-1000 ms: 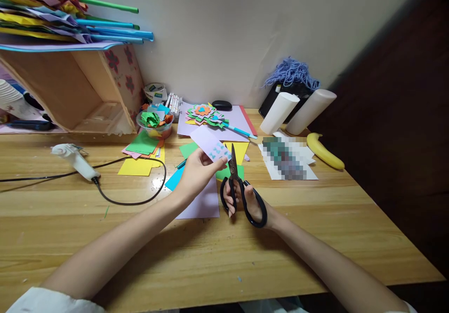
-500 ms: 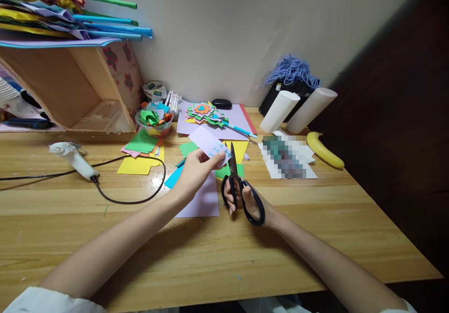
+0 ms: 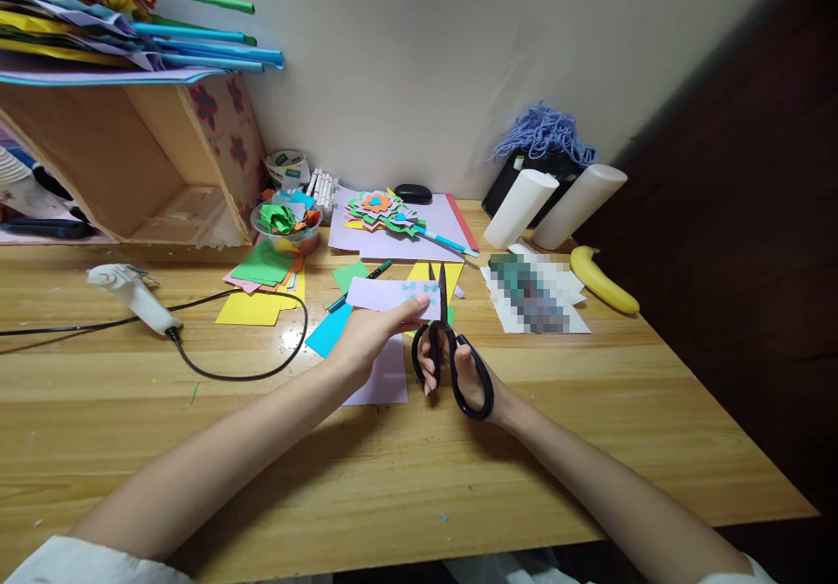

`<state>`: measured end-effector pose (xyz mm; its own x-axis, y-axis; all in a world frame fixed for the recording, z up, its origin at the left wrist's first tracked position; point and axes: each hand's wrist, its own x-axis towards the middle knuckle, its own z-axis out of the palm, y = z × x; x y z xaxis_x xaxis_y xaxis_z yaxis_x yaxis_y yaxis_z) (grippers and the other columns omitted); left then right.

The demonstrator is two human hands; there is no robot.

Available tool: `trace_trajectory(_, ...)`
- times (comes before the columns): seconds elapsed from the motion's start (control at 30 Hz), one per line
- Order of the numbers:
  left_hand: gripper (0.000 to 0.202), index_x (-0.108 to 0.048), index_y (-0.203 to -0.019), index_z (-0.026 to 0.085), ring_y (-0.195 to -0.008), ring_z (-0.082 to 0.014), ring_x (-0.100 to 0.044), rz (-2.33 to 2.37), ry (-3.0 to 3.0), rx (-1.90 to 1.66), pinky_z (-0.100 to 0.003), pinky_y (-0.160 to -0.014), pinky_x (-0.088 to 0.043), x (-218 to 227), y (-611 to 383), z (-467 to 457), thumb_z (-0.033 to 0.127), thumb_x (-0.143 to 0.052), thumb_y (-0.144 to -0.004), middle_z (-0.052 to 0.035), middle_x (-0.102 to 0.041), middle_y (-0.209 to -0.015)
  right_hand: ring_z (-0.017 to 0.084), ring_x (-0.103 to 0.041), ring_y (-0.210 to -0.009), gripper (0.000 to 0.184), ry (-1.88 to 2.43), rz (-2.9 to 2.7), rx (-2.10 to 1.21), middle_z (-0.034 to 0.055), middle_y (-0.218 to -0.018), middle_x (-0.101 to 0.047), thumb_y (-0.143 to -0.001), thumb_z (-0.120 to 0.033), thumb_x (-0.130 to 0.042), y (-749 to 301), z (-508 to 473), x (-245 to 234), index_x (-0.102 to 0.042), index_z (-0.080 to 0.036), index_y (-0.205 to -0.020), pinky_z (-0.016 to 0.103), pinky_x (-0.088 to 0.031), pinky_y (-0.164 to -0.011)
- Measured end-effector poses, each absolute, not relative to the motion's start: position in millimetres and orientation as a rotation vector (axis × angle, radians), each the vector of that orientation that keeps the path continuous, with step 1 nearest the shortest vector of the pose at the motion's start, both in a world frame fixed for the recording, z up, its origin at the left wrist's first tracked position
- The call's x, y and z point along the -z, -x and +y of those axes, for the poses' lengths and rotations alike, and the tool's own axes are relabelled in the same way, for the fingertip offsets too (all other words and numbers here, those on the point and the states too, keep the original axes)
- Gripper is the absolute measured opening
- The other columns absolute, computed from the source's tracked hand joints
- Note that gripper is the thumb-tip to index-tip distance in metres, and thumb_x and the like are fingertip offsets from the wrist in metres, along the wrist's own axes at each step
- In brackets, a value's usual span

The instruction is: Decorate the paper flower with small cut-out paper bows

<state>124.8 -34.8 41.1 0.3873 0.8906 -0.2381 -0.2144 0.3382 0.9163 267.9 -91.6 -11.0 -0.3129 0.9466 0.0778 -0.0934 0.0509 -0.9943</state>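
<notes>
Between thumb and fingers, my left hand [image 3: 373,333] pinches a strip of pale purple paper [image 3: 374,294] with small teal shapes drawn near its right end. My right hand [image 3: 472,374] has its fingers through the black handles of a pair of scissors [image 3: 443,309]. The scissor blades point away from me and stand apart, with the paper's right end at them. Under my hands lie a larger purple sheet [image 3: 383,373], a blue sheet [image 3: 327,333] and a yellow sheet [image 3: 451,275]. A dark green pen [image 3: 378,273] lies just behind the strip.
A glue gun [image 3: 134,300] with a black cord lies left, near stacked coloured paper [image 3: 258,270]. Behind are a tub of paper scraps [image 3: 288,226] and a paper flower [image 3: 380,209]. White rolls [image 3: 524,209] and a banana [image 3: 602,280] are at right; a wooden box [image 3: 226,161] stands left.
My left hand has turned the purple strip from slanted to nearly level, its right end now at the blades. The scissor blades have swung slightly right and opened wider.
</notes>
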Motion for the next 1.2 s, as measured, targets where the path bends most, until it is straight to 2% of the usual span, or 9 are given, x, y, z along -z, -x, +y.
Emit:
trace_trajectory(0.37,0.027,-0.070,-0.080,0.017,-0.086,-0.0212,-0.063,0.963,-0.910,-0.870,-0.035,-0.085,-0.049,-42.0,-125.6,-35.7,0.035,-0.075,-0.060,-0.0074,-0.069,-0.093,0.009,-0.042,-0.050,0.061,0.985,-1.380,-1.444,-0.0030,-0.067,-0.039,-0.068,-0.078,-0.032,-268.1,-93.1,8.5,-0.041,-0.020,-0.086,0.024,-0.042,-0.048)
trace_trajectory(0.53,0.029,-0.069,-0.082,0.015,-0.086,-0.0210,-0.063,0.974,-0.923,-0.868,-0.036,-0.086,-0.049,-46.1,-125.0,-35.9,0.035,-0.074,-0.061,-0.0087,-0.069,-0.095,0.008,-0.042,-0.049,0.060,0.985,-1.376,-1.450,-0.0030,-0.067,-0.039,-0.069,-0.077,-0.033,-268.6,-92.1,12.0,-0.042,-0.020,-0.086,0.023,-0.041,-0.047)
trace_trajectory(0.73,0.032,-0.065,-0.089,0.013,-0.084,-0.0186,-0.063,0.918,-0.991,-0.916,-0.031,-0.077,-0.051,-47.6,-123.3,-32.8,0.032,-0.073,-0.064,-0.0102,-0.068,-0.095,0.008,-0.040,-0.048,0.062,0.998,-1.339,-1.480,-0.0038,-0.066,-0.039,-0.067,-0.078,-0.036,-267.7,-92.3,9.4,-0.041,-0.020,-0.087,0.023,-0.040,-0.046)
trace_trajectory(0.93,0.031,-0.066,-0.088,0.013,-0.081,-0.0173,-0.062,0.907,-1.045,-0.934,-0.028,-0.072,-0.051,-48.6,-121.3,-31.1,0.034,-0.071,-0.065,-0.0103,-0.067,-0.095,0.008,-0.040,-0.048,0.058,0.980,-1.382,-1.463,-0.0040,-0.065,-0.039,-0.069,-0.076,-0.036,-268.8,-92.9,7.8,-0.040,-0.020,-0.086,0.023,-0.039,-0.047)
trace_trajectory(1.2,0.028,-0.067,-0.078,0.013,-0.078,-0.0156,-0.060,0.946,-1.054,-0.993,-0.030,-0.079,-0.048,-50.5,-118.6,-23.4,0.036,-0.072,-0.064,-0.0071,-0.067,-0.083,0.007,-0.039,-0.048,0.058,0.957,-1.376,-1.513,-0.0049,-0.064,-0.038,-0.067,-0.075,-0.042,-267.9,-92.5,4.3,-0.040,-0.020,-0.084,0.022,-0.038,-0.044)
